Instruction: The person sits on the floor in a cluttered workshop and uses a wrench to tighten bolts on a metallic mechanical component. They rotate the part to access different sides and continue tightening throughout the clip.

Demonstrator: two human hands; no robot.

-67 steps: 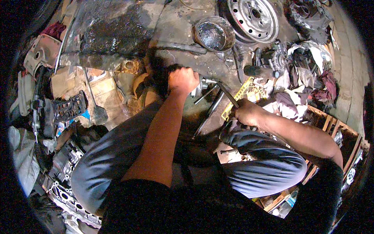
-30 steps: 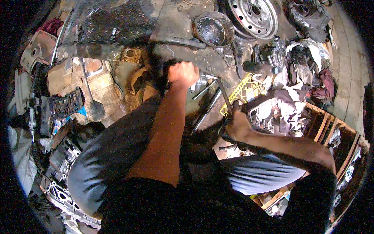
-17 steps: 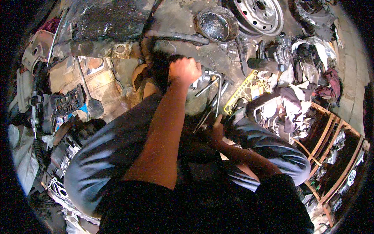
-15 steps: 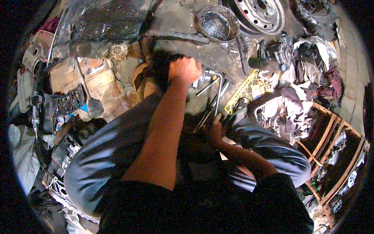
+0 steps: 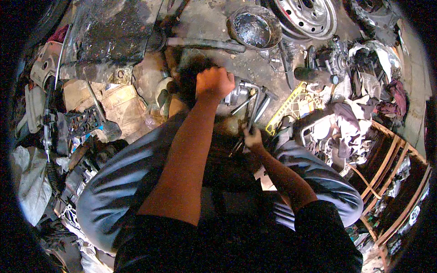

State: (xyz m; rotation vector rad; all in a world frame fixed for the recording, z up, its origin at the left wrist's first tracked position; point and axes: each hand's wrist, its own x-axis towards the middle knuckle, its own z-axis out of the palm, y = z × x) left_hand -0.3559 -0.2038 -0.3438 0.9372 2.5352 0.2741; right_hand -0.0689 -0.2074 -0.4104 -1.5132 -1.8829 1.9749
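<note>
From where I stand, the nearest thing is the person's grey trousers (image 5: 132, 186), knees bent and spread wide. Between the knees, the right hand (image 5: 252, 139) is closed round the lower end of a bent metal bar (image 5: 251, 109); its fingers are wrapped around, partly in shadow. The bar rises to an angled top, which meets a silvery metal part (image 5: 237, 92) just above the floor in front of the person. A slimmer silver rod (image 5: 262, 109) slants close beside the bar. The left hand (image 5: 215, 84) is folded into a fist over the left end of that part, knuckles up, its palm hidden.

Off to the right, a slatted wooden crate (image 5: 400, 142) sits by the right knee, crumpled rags (image 5: 350, 118) beyond it, and a yellow plastic frame (image 5: 287, 109) lies nearer the hands. Left, a dark shovel blade (image 5: 110, 131) rests by flattened cardboard (image 5: 120, 102). Farther out there's a dark hose (image 5: 205, 43), a round pan (image 5: 256, 28) holding shiny dark liquid, and a steel wheel (image 5: 314, 22) behind it.
</note>
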